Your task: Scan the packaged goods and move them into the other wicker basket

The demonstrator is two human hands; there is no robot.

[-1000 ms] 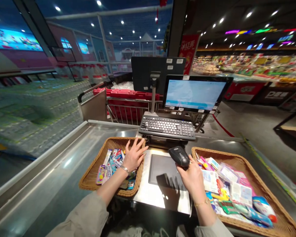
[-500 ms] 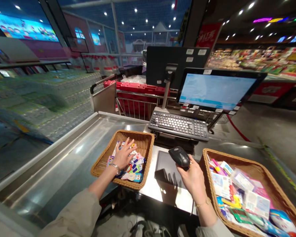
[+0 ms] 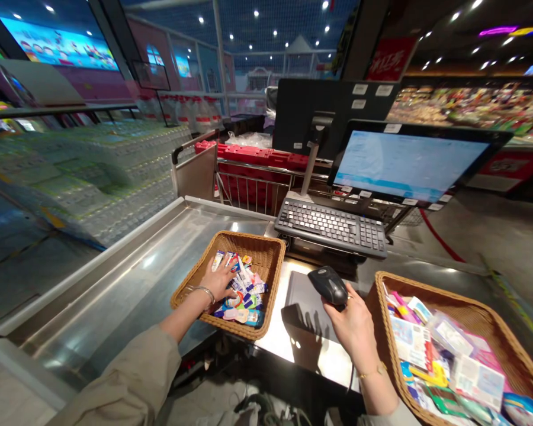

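My left hand (image 3: 218, 281) is inside the left wicker basket (image 3: 275, 278), low over a heap of small colourful packets (image 3: 249, 290). Its fingers are spread and the fingertips seem to touch the packets; I cannot see anything gripped, and the palm side is hidden. In my right hand (image 3: 353, 324) is a black handheld barcode scanner (image 3: 327, 285), its head tilted forward and to the left. The fingers wrap round its handle, over a grey pad (image 3: 298, 296) on the counter. Just right of that hand stands a second wicker basket (image 3: 430, 283) filled with boxes, packs and bright goods.
A black keyboard (image 3: 331, 228) and a lit monitor (image 3: 411, 163) stand behind the scanner. The metal counter (image 3: 128, 290) stretches left, with a raised edge. Beyond it are a shopping cart (image 3: 253, 186) with red crates and stacked bottle packs (image 3: 102, 163).
My left hand has come down onto the packets and shifted toward the basket's left side. My right hand keeps its hold on the scanner. The whole view has turned slightly left.
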